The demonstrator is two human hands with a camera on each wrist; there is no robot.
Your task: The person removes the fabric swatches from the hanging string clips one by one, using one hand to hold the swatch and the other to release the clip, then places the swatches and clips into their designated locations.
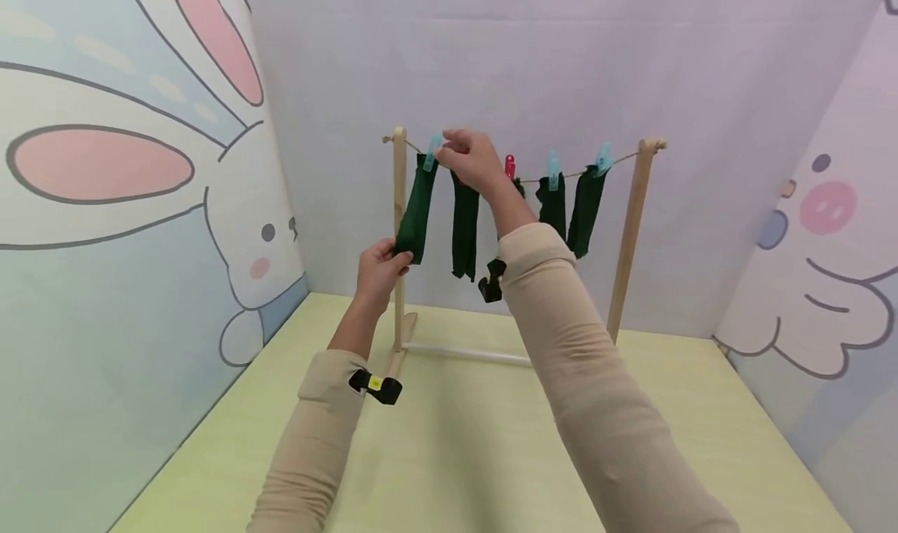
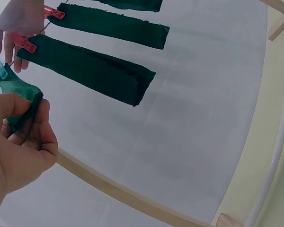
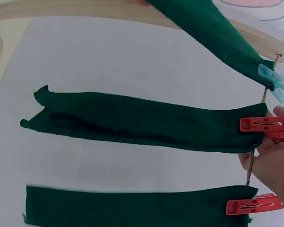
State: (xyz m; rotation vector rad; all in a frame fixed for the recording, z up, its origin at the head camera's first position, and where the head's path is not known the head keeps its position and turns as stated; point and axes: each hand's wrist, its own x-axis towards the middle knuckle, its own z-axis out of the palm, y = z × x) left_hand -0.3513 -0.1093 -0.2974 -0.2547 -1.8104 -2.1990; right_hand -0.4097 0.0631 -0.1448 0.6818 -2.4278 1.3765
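Note:
My left hand [image 1: 379, 272] pinches the lower end of the leftmost dark green cloth strip [image 1: 418, 210] between thumb and fingers, drawing it slightly left. A light blue clothespin [image 1: 433, 151] clips that strip's top to a thin rope [image 3: 249, 168]. At this clothespin's upper end, my right hand [image 1: 477, 159] pinches with thumb and forefinger; its other fingers lie behind the rope in the left wrist view. Just right hangs a second green strip [image 3: 146, 124] under a red clothespin [image 3: 262, 124]. Below it in the right wrist view, another red clothespin [image 3: 253, 205] holds a third strip [image 3: 132, 205].
The rope spans two wooden posts, left [image 1: 399, 198] and right [image 1: 631, 245], joined low by a white rod [image 1: 466, 353]. Further right, blue clothespins [image 1: 553, 172] hold two more strips [image 1: 588, 210]. Rabbit-printed panels [image 1: 105, 299] flank the pale yellow tabletop [image 1: 421, 455].

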